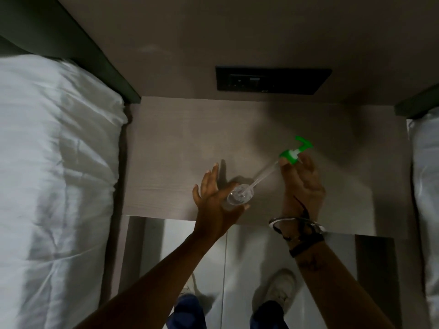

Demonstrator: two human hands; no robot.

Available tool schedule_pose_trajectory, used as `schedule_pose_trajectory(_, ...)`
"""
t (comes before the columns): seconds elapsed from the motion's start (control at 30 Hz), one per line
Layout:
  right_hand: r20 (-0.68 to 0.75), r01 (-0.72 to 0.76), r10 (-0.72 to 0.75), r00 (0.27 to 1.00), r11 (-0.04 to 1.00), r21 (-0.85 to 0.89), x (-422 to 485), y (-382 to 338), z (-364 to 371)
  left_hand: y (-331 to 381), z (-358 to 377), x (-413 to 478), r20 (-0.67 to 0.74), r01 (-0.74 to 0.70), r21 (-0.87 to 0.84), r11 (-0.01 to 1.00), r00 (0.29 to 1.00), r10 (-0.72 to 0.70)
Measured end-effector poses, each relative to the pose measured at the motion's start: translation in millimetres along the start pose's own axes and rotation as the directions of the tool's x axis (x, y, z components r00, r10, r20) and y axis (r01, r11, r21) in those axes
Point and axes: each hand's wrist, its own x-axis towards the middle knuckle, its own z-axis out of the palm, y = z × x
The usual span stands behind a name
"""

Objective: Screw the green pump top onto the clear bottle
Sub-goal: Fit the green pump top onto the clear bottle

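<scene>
My left hand (215,198) holds a small clear bottle (238,195) between thumb and palm, its open mouth facing up toward me; the other fingers stretch forward. My right hand (300,179) pinches the green pump top (294,150) by its collar, nozzle pointing up and away. The pump's clear dip tube (263,173) slants down to the left, and its tip sits at the bottle's mouth. The collar is well apart from the bottle's neck. Both hands hover over the near part of the pale wooden nightstand (171,162).
A bed with white linen (54,174) runs along the left, another white bed edge (425,186) at the right. A dark socket panel (273,79) is set in the wall behind the nightstand. Below are my shoes (280,293) on a light floor.
</scene>
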Motion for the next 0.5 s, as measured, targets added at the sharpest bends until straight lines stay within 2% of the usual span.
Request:
schedule_pose_trajectory(0.07,-0.089,0.024,-0.024,0.996,1.000,-0.004,-2,2,0,0,4,0,0.018,-0.017,-0.050,0.999,1.000,0.018)
schedule_pose_trajectory(0.23,0.013,0.147,-0.147,0.989,0.989,-0.034,-20,7,10,-16,-3,-13,-0.039,0.002,-0.057,0.998,0.999,-0.004)
schedule_pose_trajectory(0.3,0.109,0.321,-0.306,0.946,0.932,-0.168,-22,6,11,-17,-1,-12,-0.031,0.004,-0.043,0.999,1.000,-0.005)
schedule_pose_trajectory(0.37,0.280,0.478,-0.404,0.871,0.827,-0.296,-26,9,12,-19,2,-8,-0.049,0.012,-0.021,1.000,0.999,-0.013)
schedule_pose_trajectory(0.5,0.510,0.550,-0.313,0.801,0.722,-0.420,-40,22,8,-25,7,-8,-0.070,-0.004,-0.010,1.000,0.998,0.003)
